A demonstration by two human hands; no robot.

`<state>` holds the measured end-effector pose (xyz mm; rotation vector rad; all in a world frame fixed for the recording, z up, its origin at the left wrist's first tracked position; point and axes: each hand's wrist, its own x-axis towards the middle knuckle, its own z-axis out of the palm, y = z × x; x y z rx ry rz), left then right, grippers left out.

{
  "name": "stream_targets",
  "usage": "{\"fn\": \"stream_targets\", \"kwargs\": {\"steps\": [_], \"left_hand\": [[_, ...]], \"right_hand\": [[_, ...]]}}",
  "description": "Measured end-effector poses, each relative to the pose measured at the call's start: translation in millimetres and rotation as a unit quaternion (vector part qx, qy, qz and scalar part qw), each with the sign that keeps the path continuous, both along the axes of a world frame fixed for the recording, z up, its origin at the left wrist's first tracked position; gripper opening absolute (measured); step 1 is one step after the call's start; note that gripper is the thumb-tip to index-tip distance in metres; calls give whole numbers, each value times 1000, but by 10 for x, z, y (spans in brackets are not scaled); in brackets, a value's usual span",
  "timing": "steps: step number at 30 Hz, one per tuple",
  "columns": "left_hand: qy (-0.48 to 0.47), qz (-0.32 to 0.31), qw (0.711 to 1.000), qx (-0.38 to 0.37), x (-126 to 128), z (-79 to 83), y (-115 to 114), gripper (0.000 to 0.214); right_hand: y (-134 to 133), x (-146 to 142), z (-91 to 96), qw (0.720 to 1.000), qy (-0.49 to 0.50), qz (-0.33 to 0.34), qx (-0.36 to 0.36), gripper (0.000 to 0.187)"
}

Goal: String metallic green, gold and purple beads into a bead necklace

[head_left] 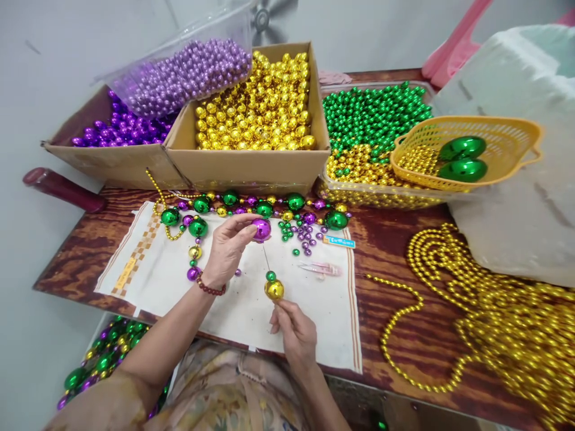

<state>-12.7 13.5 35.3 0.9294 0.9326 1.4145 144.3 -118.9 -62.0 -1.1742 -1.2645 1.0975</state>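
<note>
My left hand (229,246) pinches a large purple bead (261,230) above the white cloth (233,323). A thin dark strand runs down from it to a small green bead (270,276). Directly below, touching the green one, is a gold bead (274,290). The fingertips of my right hand (294,329) are closed at the gold bead's lower edge; whether they also grip a strand or needle is hidden. A string of mixed beads (265,209) lies along the cloth's far edge and bends down on the left. Loose small purple beads (306,239) and green beads (286,230) lie nearby.
Pink thread snips (321,269) and a blue-labelled packet (339,242) lie on the cloth's right side. Behind stand cardboard boxes (247,167) of beads and a yellow basket (507,126). Gold bead strands (516,335) cover the right. A dark red bottle (65,190) is at left.
</note>
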Motion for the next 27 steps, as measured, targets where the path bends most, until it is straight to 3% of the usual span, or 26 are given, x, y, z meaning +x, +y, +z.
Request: {"fn": "stream_targets", "kwargs": {"steps": [12, 20, 27], "left_hand": [[-20, -8, 999, -26, 101, 20, -84, 25], [42, -24, 999, 3, 171, -25, -306, 24], [22, -14, 1000, -12, 197, -56, -265, 25]], "right_hand": [[52, -79, 75, 1000, 11, -20, -16, 16], [149, -179, 98, 998, 50, -32, -12, 16], [149, -127, 201, 992, 101, 6, -74, 20]]}}
